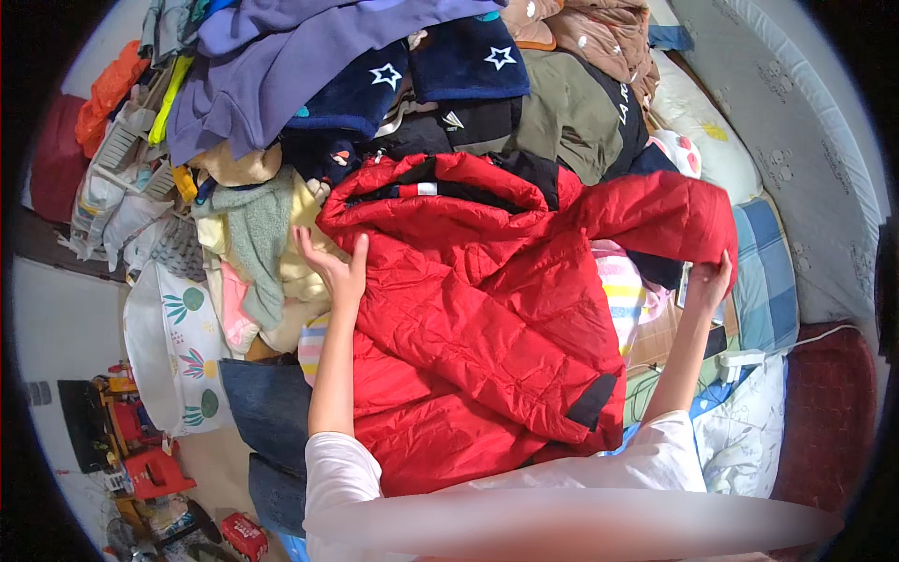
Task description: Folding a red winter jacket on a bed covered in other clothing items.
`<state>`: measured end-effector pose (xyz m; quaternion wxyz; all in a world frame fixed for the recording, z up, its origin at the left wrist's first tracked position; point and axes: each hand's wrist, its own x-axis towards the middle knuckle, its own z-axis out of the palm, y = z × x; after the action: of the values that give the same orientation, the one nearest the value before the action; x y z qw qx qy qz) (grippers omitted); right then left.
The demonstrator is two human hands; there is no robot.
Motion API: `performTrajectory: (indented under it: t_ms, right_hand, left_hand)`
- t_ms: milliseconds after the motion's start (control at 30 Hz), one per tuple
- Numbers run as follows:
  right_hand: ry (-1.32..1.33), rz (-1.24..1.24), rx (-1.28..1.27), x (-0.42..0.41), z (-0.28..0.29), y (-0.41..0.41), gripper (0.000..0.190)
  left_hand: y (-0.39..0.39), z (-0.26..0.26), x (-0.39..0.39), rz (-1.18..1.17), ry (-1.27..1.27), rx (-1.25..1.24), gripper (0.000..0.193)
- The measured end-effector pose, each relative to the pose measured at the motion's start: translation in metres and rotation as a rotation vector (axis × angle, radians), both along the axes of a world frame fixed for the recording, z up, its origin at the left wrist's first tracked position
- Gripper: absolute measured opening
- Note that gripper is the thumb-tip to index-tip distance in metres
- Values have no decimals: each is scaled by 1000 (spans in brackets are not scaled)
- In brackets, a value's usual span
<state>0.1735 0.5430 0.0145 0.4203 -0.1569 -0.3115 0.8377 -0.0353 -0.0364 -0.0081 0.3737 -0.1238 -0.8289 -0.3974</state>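
A red padded jacket (477, 316) lies spread before me, its collar and dark lining at the top. One sleeve is laid diagonally across the front, its black cuff tab near the lower right. The other sleeve (653, 211) stretches out to the right, and my right hand (711, 275) grips its end. My left hand (336, 263) is at the jacket's left shoulder edge, fingers spread and thumb up against the red fabric. Beneath the jacket a striped cloth (618, 288) shows on both sides.
Beyond the jacket are piled a purple garment (281, 77), navy fleece with stars (467, 63) and an olive garment (569, 105). Left are a grey-green fleece (260, 239) and folded dark jeans (270, 414). On the right lie a blue checked cushion (765, 274) and a white power strip (743, 359) with cables.
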Motion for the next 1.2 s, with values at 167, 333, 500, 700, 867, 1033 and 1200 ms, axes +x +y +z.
performTrajectory:
  t_ms: [167,333,500,700,867,1033,1200]
  right_hand:
    - [189,166,49,-23,36,-9,29]
    - [418,487,-103,-32,44,-14,31]
    - [565,618,-106,-32,38,5,39]
    - [601,561,3,-20,63,-13,47]
    - [627,571,-28,-9,70,-11,63]
    - [685,722,72,-4,93,-21,85]
    - [584,545,-13,29,61,34,70]
  left_hand:
    - [36,27,6,-126,276,-494,111]
    - [127,93,-2,-440,160,-657,106]
    - [204,84,-45,-674,33,-875,104]
    - [233,85,-78,-545,-250,-941,86]
    - [231,80,-80,-569,-202,-900,65]
    - [208,100,-79,-562,-181,-720,45]
    - [187,127,-89,-539,-160,-573,41]
